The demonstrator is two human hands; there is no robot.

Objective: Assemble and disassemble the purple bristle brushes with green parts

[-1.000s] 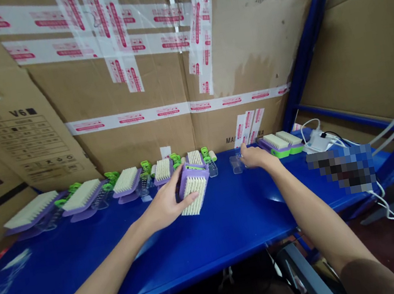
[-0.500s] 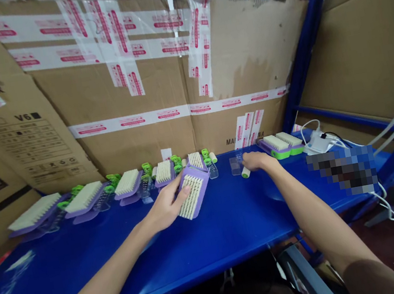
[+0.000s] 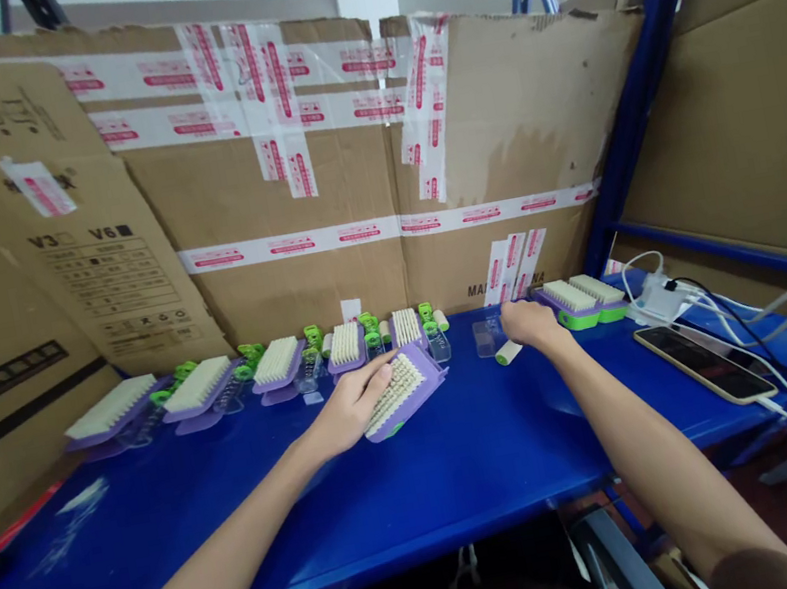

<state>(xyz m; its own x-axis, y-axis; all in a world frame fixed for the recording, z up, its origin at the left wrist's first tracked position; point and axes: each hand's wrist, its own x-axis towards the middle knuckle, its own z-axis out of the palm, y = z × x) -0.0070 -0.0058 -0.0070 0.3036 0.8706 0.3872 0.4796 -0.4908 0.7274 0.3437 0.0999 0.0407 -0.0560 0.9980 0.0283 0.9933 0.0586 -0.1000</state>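
Observation:
My left hand (image 3: pixel 350 410) is closed on the near edge of a purple brush (image 3: pixel 405 394) with rows of cream bristles, which it holds tilted above the blue table. A sliver of green shows at the brush's lower edge. My right hand (image 3: pixel 530 323) is at the back of the table with its fingers curled; whatever lies between them is hidden. Beside its fingers lie a small clear plastic box (image 3: pixel 485 339) and a cream cylinder with a green end (image 3: pixel 508 351). Close behind stand two brush blocks with purple and green bases (image 3: pixel 587 297).
A row of purple-based brushes (image 3: pixel 275 361) with green clips and clear plastic pieces lines the table's back edge. Cardboard walls (image 3: pixel 302 295) rise behind it. On the right lie a phone (image 3: pixel 702 364), a white charger (image 3: pixel 660 298) and cables. The blue table (image 3: pixel 371 512) ends in front of me.
My left hand has turned the brush, so its bristles tilt more to the left. My right hand has stayed near the clear box, its fingers more curled. The view has shifted slightly.

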